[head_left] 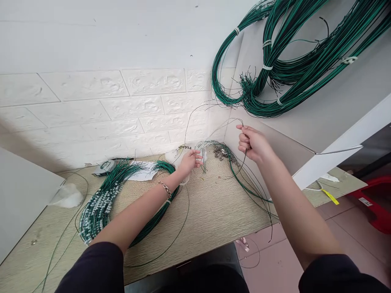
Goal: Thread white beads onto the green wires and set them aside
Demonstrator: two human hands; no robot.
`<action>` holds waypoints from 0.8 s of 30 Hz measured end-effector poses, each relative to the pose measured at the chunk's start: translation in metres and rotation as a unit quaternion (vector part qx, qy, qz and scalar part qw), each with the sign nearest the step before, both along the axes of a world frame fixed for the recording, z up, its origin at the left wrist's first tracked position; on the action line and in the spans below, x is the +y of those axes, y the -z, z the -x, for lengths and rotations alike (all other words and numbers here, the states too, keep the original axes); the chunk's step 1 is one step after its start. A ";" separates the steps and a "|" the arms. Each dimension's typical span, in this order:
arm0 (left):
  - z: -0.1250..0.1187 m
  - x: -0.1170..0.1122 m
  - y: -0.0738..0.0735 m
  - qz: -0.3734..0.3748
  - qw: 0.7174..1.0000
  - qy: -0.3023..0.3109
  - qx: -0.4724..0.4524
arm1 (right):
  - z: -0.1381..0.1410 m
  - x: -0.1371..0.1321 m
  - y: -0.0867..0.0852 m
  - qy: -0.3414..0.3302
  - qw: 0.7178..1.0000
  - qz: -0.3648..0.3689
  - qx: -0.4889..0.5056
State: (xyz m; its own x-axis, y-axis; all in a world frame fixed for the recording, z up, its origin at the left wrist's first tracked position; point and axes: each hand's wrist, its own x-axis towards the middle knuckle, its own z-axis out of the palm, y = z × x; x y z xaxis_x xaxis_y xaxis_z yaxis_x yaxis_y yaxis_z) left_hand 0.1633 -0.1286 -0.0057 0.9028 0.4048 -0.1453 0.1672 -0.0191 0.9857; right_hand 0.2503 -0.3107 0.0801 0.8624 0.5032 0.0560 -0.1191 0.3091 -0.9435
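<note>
My right hand [252, 142] is raised over the table, its fingers closed round a thin dark green wire [245, 156]. One end arches above the fist and another length hangs below it. My left hand [190, 162] reaches over the table with its fingers loosely stretched and apart, beside the loose wire ends [210, 143]. Under my left forearm lies a coiled bundle of green wires [105, 203], with many small white pieces along its left side. Behind my left hand is a white plastic bag [172, 156], partly hidden.
Large tied green wire bundles [284, 108] hang on the white panel [275, 134] at right. Small metal parts [221, 152] lie in the table's back corner. A tape measure [105, 167] and white paper [143, 173] lie at left. A red stool [375, 203] stands right.
</note>
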 end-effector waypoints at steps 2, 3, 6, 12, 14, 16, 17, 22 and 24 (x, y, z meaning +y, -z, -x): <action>-0.011 -0.001 0.006 -0.033 0.999 -0.006 0.000 | -0.008 0.004 0.008 0.007 1.000 0.012 0.005; -0.015 -0.001 0.009 -0.052 0.999 -0.004 0.004 | -0.011 0.006 0.013 0.010 1.000 0.021 0.011; -0.027 0.001 0.015 -0.125 0.991 0.032 0.032 | -0.019 0.014 0.034 0.001 0.998 0.052 0.041; -0.033 0.007 0.011 -0.354 0.927 0.090 0.087 | -0.022 0.020 0.074 -0.057 0.988 0.107 0.091; -0.029 0.005 0.008 -0.423 0.896 0.095 0.101 | -0.022 0.018 0.079 -0.065 0.985 0.122 0.098; -0.024 -0.001 0.006 -0.470 0.870 0.096 0.113 | -0.022 0.016 0.081 -0.066 0.984 0.134 0.100; -0.022 -0.004 0.005 -0.492 0.858 0.093 0.116 | -0.023 0.015 0.080 -0.064 0.983 0.139 0.100; -0.023 -0.024 0.001 -0.661 0.739 0.063 0.115 | -0.026 0.012 0.080 -0.051 0.982 0.159 0.091; -0.031 -0.029 0.001 -0.694 0.711 0.077 0.080 | -0.027 0.011 0.080 -0.050 0.981 0.169 0.087</action>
